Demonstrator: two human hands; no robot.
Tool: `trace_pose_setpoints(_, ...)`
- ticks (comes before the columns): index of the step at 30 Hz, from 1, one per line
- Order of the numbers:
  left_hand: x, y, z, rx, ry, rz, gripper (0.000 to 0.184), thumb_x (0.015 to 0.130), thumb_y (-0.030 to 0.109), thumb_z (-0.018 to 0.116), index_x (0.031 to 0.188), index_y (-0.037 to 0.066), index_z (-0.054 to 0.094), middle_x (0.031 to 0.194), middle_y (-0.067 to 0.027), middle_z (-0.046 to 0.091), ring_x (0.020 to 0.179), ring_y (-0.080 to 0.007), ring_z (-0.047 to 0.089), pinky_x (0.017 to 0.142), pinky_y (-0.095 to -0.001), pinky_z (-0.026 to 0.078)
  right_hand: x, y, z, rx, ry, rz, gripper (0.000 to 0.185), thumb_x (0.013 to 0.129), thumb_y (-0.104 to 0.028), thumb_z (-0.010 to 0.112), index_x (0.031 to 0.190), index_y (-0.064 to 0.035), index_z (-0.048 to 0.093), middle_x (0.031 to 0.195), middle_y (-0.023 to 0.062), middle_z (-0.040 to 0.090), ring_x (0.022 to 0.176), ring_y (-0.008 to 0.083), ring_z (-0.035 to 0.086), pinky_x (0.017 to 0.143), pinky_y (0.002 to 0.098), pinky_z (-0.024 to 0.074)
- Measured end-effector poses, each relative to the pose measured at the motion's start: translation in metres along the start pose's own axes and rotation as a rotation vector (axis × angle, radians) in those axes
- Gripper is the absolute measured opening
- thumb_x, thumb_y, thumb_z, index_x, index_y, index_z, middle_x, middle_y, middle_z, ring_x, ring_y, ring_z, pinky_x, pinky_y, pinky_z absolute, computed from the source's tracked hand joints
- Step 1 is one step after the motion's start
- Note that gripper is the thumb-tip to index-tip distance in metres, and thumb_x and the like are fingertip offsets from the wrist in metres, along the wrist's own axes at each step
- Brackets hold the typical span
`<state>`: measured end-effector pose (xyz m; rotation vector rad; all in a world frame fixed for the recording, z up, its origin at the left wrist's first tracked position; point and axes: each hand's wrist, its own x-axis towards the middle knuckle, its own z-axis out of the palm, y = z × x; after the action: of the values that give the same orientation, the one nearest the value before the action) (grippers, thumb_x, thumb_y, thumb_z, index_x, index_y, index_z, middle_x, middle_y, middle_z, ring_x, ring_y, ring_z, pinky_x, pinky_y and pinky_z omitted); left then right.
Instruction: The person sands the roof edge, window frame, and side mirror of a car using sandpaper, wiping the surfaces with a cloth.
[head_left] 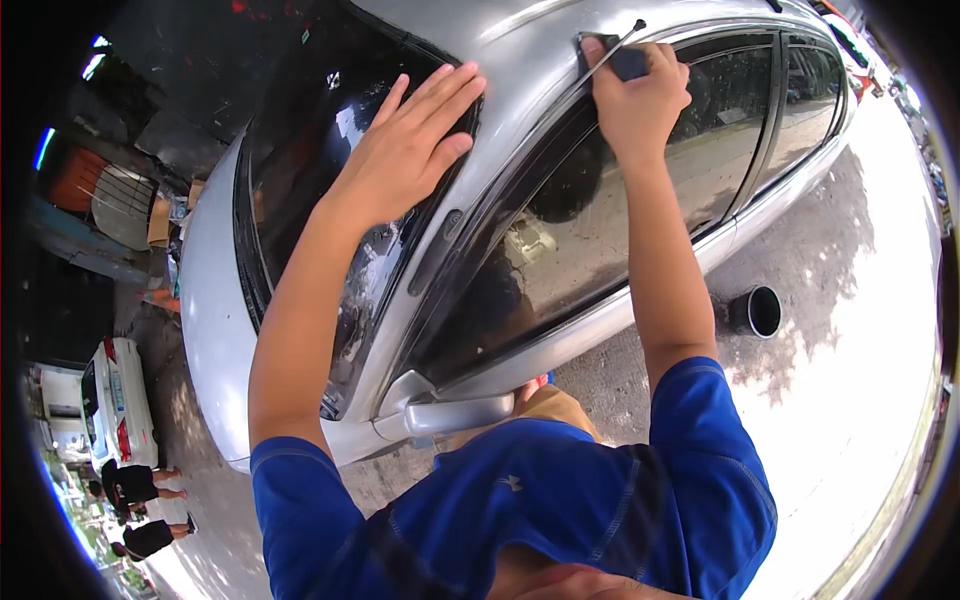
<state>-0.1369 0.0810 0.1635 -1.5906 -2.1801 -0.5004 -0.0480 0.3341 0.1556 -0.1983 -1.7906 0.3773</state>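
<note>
My left hand (412,148) lies flat with its fingers stretched out, over the upper edge of the windshield (290,190) of a silver car (535,75), fingertips near the roof pillar. My right hand (642,98) is closed around a dark grey sponge-like block (628,64) at the roof edge above the side windows. The block's exact kind is hard to make out. A thin antenna (612,52) with a black tip crosses in front of the block, close to my thumb. Below my arms, the front side window (540,245) shows drops or specks on its glass.
The side mirror (460,413) juts out close to my body. A black bucket (762,312) stands on the ground to the right. A white car (122,400) and two people (140,510) are at the far left. Cluttered items lie beyond the hood.
</note>
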Motion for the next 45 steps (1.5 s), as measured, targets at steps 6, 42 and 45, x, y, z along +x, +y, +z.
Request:
trace_pose_setpoints(6,0.143,-0.039,0.01,-0.032,-0.044,0.079,0.068,0.112,0.046,0.054,0.165,0.005,0.04,0.173,-0.0203,0.035,0.162,-0.0365,0.031,0.132,-0.0509,0.022,-0.03,-0.014,0.001,0.144,0.008,0.014,0.037,0.075,-0.03,0.095,0.071,-0.013,0.063,0.081,0.0008,0.06,0.088,0.0283,0.055,0.083,0.0445,0.0356)
trace_pose_setpoints(42,0.021,-0.011,-0.032,0.364,-0.431,0.666,0.056,0.106,0.033,0.054,0.157,0.011,0.057,0.164,-0.0066,0.053,0.155,-0.0261,0.046,0.133,-0.0508,0.025,-0.065,-0.017,-0.022,0.401,-0.114,0.116,0.028,0.074,-0.017,0.091,0.075,-0.0114,0.063,0.09,0.0016,0.059,0.088,0.0269,0.056,0.083,0.0404,0.0386)
trace_pose_setpoints(45,0.077,-0.007,-0.027,0.325,-0.423,0.661,0.058,0.108,0.035,0.048,0.161,0.011,0.052,0.168,-0.0065,0.049,0.157,-0.0256,0.042,0.132,-0.0486,0.027,-0.067,-0.003,-0.037,0.568,0.058,0.45,0.032,0.074,-0.01,0.094,0.076,-0.0056,0.062,0.089,0.0066,0.058,0.082,0.0259,0.058,0.073,0.0379,0.0461)
